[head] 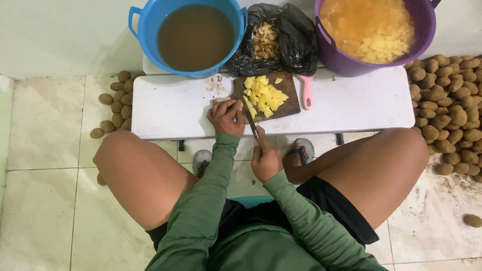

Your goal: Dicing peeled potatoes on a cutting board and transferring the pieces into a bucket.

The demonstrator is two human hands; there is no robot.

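Cutting potato on the board, both our hands at its near edge.

Our left hand is curled, fingers pressing down a peeled potato piece at the near-left corner of the wooden cutting board. Our right hand is closed around the handle of a knife, blade pointing away from us onto the board, just beside the left fingertips; the blade looks to be in contact with the piece, hard to tell from here. A pile of yellow potato cubes sits mid-board (pink handle sticks out right). The board lies on a low white table. Behind it: blue tub of murky water, black bag with peelings, purple tub with cut potato in water. Unpeeled potatoes are heaped on the floor right, with a smaller heap left.
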